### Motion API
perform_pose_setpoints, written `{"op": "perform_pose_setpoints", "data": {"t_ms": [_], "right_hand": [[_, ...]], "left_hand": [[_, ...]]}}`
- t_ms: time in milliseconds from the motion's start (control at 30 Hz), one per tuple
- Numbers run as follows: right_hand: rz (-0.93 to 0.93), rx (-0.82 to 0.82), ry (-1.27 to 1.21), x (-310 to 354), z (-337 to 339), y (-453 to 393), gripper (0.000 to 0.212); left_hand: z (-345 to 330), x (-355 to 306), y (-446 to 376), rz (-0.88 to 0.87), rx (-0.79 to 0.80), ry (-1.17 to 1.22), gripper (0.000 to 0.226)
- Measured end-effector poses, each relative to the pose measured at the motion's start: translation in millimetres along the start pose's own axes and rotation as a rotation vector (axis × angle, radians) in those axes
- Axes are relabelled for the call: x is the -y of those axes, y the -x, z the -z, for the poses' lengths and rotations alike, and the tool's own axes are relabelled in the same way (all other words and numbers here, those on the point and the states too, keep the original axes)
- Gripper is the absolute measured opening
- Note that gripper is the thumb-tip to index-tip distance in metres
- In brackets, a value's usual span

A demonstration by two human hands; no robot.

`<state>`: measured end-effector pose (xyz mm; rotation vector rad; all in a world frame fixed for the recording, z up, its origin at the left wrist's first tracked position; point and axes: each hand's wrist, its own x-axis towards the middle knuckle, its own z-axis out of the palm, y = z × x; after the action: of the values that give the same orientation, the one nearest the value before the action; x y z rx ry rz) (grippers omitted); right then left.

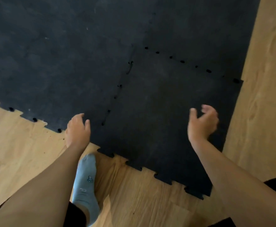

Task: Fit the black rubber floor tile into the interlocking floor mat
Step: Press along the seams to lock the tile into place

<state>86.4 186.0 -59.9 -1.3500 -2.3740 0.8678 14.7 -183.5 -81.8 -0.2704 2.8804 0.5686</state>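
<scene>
The black rubber floor tile (163, 115) lies flat at the near right corner of the black interlocking floor mat (60, 54). Small dark gaps show along its left and far seams, where the teeth meet the mat. Its near edge has free jigsaw teeth over the wood. My left hand (77, 130) hovers at the tile's near left corner, fingers curled loosely, holding nothing. My right hand (202, 123) is raised above the tile's right part, fingers apart and slightly blurred, also holding nothing.
Light wooden floor (27, 153) lies near and to the left, and a strip of it (264, 79) runs along the mat's right edge. My foot in a grey sock (85, 182) stands on the wood just before the tile's near edge.
</scene>
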Motion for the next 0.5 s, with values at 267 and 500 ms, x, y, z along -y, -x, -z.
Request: {"op": "perform_pose_setpoints", "data": {"t_ms": [267,500], "right_hand": [[0.917,0.616,0.246,100,-102,45,0.050],[1.259,0.683,0.497,159,-189,74,0.070]], "left_hand": [[-42,-30,-15,0.028,0.005,-0.093,0.064],[-77,-31,-5,0.057,-0.061,-0.218,0.062]]}}
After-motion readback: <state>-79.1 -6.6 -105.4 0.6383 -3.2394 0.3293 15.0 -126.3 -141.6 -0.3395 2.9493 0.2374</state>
